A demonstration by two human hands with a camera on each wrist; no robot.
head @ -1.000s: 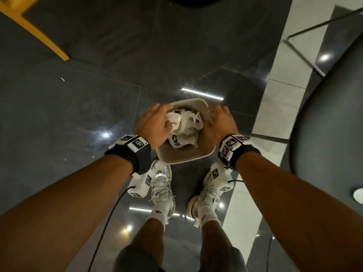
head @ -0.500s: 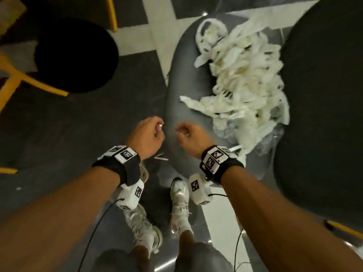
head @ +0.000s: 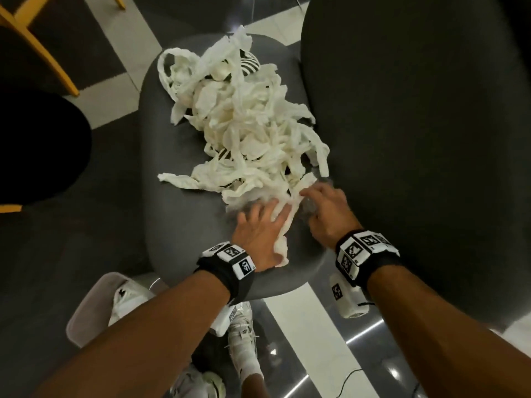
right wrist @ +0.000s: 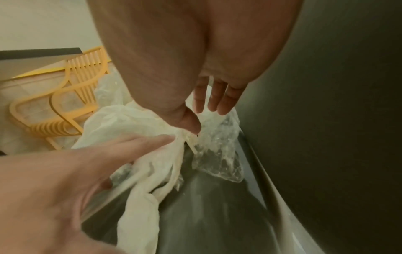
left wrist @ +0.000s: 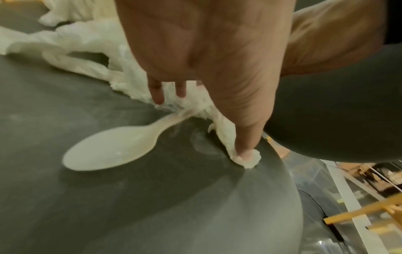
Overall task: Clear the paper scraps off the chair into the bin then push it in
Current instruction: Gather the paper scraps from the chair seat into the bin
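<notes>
Most paper scraps are left on the chair, only pressed by flat fingers of the left hand and touched by loose fingers of the right hand.

No words, brands or numbers legible in any view. Square black-and-white code patches, pattern only, on the left wristband and right wristband. Same kind of patch on the white camera box under the right wrist.
</notes>
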